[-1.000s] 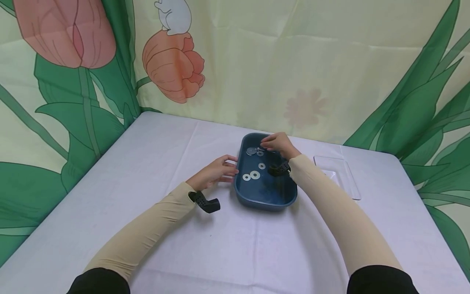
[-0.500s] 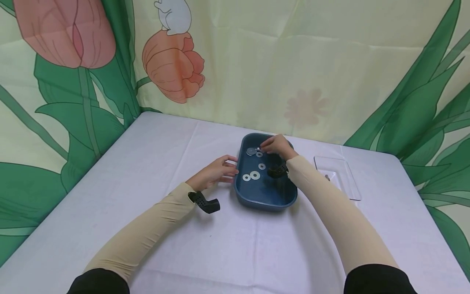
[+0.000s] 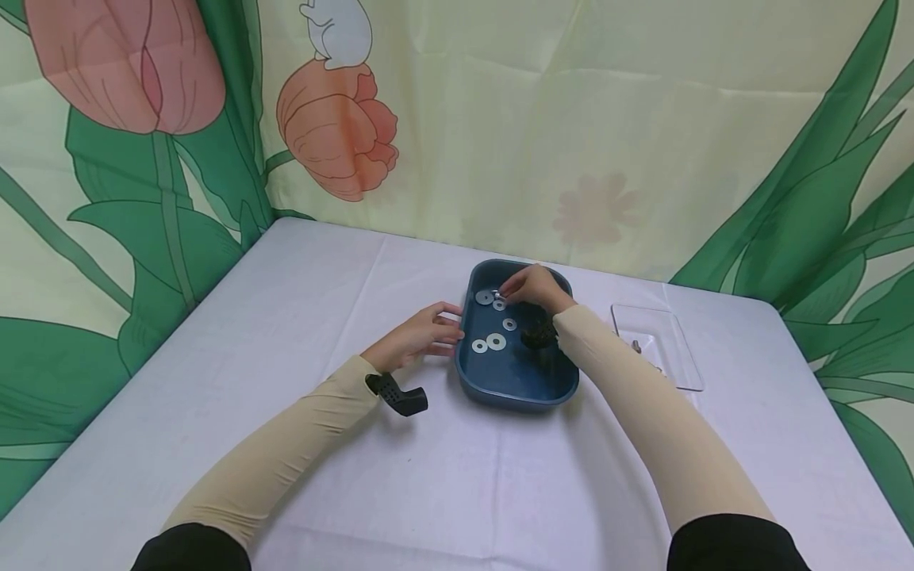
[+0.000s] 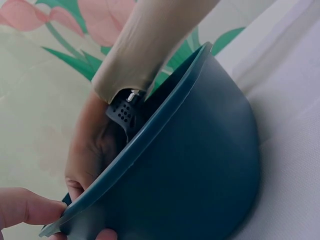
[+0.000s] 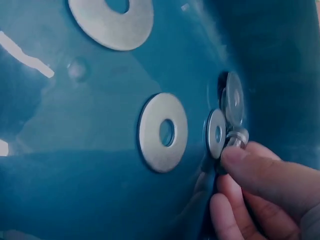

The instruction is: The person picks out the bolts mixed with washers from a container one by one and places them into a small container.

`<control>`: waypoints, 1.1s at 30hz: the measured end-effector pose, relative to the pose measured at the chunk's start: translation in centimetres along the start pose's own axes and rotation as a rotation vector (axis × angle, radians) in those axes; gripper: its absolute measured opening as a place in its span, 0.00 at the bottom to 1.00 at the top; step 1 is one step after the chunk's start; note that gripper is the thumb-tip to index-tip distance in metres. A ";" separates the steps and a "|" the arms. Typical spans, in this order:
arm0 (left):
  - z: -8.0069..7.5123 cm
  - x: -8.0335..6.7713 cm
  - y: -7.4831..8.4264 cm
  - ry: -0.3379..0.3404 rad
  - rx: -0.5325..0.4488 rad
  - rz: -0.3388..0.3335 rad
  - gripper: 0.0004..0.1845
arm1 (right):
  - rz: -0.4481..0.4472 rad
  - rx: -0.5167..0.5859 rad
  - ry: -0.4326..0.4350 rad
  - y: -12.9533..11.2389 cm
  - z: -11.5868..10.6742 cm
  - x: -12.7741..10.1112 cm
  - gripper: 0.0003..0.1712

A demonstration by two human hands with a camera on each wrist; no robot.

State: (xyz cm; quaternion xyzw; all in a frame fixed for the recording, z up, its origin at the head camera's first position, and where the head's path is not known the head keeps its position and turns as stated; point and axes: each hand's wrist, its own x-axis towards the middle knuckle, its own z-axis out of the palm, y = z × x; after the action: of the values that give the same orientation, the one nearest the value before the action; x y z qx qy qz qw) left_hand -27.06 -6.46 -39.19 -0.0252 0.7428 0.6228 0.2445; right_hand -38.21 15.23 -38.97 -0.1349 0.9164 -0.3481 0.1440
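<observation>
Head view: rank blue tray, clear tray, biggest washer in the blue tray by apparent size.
1. blue tray
2. clear tray, smaller, though it lies at a similar distance
3. biggest washer, by far smallest

Right hand covers part of the blue tray.

Light is bright, even and soft from above; the arms cast only faint shadows on the white cloth-covered table [image 3: 286, 333]. The glossy blue plastic tray [image 5: 75, 165] shows white glare streaks up close. The wrist views are close and slightly soft; the head view stays sharp.

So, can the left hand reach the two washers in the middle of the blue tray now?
Probably yes: the left hand rests on the tray's rim, the two washers lie uncovered just inside, and the right hand works farther back.
</observation>
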 end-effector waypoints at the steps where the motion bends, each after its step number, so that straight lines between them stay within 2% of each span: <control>1: 0.0 0.0 0.0 0.000 -0.002 0.000 0.25 | -0.010 -0.006 -0.007 0.0 0.0 0.0 0.12; 7: 0.0 0.0 0.1 0.012 -0.005 -0.012 0.24 | -0.052 -0.038 -0.036 -0.1 0.2 -0.1 0.11; 18: 0.1 0.0 0.2 0.024 -0.006 -0.014 0.24 | -0.043 -0.064 -0.019 -0.1 0.2 -0.2 0.10; 29: 0.0 -0.4 0.4 0.007 -0.013 -0.011 0.25 | -0.065 -0.109 -0.012 -0.3 0.4 0.0 0.07; 33: 0.0 0.0 0.1 0.010 -0.014 -0.006 0.24 | -0.070 -0.126 -0.026 -0.2 0.3 0.0 0.06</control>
State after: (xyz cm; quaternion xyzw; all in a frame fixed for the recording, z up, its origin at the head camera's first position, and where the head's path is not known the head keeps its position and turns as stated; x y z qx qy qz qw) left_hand -27.08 -6.45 -39.13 -0.0322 0.7396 0.6271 0.2423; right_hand -38.06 14.85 -39.05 -0.1803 0.9293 -0.2927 0.1347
